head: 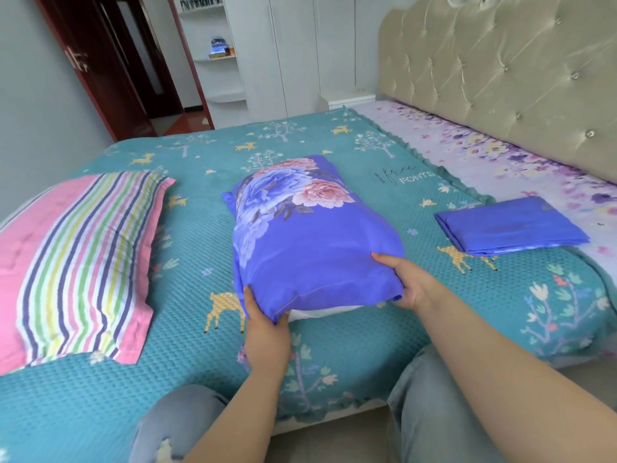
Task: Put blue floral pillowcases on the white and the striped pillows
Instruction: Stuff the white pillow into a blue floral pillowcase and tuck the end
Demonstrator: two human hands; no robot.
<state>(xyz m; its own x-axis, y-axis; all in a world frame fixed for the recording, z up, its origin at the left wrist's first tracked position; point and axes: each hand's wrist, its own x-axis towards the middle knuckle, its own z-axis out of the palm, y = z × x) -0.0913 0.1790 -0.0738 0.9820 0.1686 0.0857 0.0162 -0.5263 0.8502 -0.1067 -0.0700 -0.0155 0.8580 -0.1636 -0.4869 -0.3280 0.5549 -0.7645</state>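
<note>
Both hands, left hand (267, 324) and right hand (409, 284), grip the blue floral pillowcase (310, 235) over the white pillow (325, 312) on a teal waffle-textured bedspread (334, 342), striped pillow (80, 259) left, tufted headboard (500, 78) far right.

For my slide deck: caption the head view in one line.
Both hands, left hand and right hand, grip the blue floral pillowcase over the white pillow; striped pillow waits.

1. Both forearms, rising from the bottom of the frame, are bare; no sleeves show.
2. The left hand (265, 324) and right hand (405, 284) wear no gloves; no rings or watch are visible.
3. Light grey-blue trousers (430, 412) cover both legs at lower centre.
4. A pale, blurred patch marks the lower-left knee.
</note>
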